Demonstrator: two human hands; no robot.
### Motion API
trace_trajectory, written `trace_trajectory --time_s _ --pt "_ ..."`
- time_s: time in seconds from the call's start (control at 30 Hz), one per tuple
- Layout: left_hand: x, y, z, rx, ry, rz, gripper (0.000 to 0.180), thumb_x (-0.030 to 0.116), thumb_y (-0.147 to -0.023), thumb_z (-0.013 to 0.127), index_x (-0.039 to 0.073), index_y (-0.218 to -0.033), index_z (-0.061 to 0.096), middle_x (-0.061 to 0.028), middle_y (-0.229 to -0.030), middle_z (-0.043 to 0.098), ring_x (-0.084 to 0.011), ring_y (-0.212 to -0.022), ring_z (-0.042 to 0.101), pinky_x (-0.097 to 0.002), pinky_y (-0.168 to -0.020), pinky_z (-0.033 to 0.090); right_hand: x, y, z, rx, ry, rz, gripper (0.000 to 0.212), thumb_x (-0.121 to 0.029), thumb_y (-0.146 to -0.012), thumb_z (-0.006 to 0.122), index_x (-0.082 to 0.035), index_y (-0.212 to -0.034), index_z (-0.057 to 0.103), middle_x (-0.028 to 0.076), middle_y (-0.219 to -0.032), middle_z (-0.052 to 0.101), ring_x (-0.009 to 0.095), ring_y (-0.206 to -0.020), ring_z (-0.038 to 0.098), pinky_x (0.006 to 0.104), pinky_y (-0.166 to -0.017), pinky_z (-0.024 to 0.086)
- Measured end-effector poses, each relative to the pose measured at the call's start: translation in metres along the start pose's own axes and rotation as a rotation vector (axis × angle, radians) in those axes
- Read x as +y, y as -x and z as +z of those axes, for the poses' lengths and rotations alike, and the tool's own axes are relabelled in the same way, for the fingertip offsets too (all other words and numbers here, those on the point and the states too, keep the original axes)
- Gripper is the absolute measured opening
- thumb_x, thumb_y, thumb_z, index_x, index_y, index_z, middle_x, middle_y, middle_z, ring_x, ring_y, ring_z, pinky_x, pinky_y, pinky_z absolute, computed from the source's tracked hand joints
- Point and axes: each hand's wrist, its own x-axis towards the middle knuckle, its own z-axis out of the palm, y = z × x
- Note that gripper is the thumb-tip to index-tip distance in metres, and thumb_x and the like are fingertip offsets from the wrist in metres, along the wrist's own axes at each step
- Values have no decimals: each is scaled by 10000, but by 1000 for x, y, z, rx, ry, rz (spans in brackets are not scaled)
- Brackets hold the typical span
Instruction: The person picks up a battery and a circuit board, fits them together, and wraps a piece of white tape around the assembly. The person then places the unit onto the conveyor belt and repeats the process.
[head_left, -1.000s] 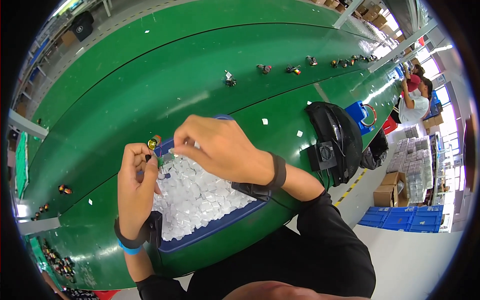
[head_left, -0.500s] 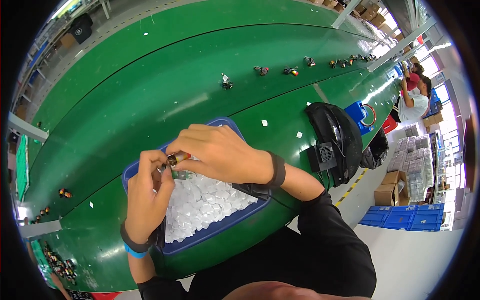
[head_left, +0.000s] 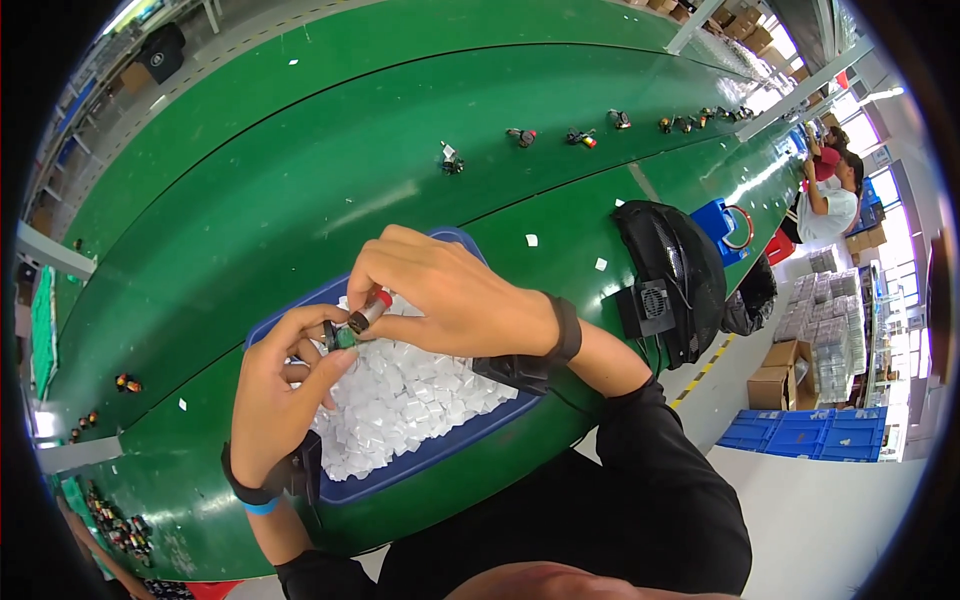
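Observation:
Between the thumb and fingers of my left hand (head_left: 280, 390) is a small green circuit board (head_left: 345, 338) with a black part on its side. My right hand (head_left: 455, 295) pinches a small cylinder (head_left: 371, 311), dark at its lower end and red at its upper end. The cylinder is tilted, its dark end close to the board; whether they touch or are joined by a wire I cannot tell. Both hands are over a blue bin (head_left: 425, 467) filled with small white square pieces (head_left: 420, 400).
A black bag (head_left: 670, 270) and a black box with a fan grille (head_left: 652, 305) sit at the right. Several small assemblies (head_left: 522, 138) lie along the green conveyor (head_left: 300, 200). More are piled at the lower left (head_left: 120, 525). Co-workers (head_left: 828, 205) are at the far right.
My right hand has tipped the cylinder so its red end points up and away. The left hand has shifted slightly left and nearer. Another person's arm has moved at the lower left.

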Motion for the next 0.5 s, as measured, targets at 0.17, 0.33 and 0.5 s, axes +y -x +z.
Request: trace_trajectory --time_s 0.17,0.33,0.5 --pt "-5 -2 -2 10 8 55 297 29 -898 700 -21 -1184 635 -64 -930 638 -66 -646 538 -231 -557 536 -5 0 -3 -41 -43 -85 198 -52 -795 774 -56 -936 635 36 -917 646 236 -914 593 347 -726 520" --pt "-3 0 -3 10 209 122 303 76 -952 643 -29 -1232 589 -68 -931 618 -85 -685 583 -248 -562 554 -9 0 -4 61 -99 -169 196 -72 -779 793 -53 -930 671 32 -936 681 242 -944 612 338 -744 535" --pt "4 -3 5 42 362 11 314 100 -994 553 -33 -1278 536 -80 -945 616 -118 -726 620 -279 -580 585 -12 1 0 142 2 -239 201 -98 -756 805 -57 -920 695 19 -955 711 232 -972 645 326 -705 545"
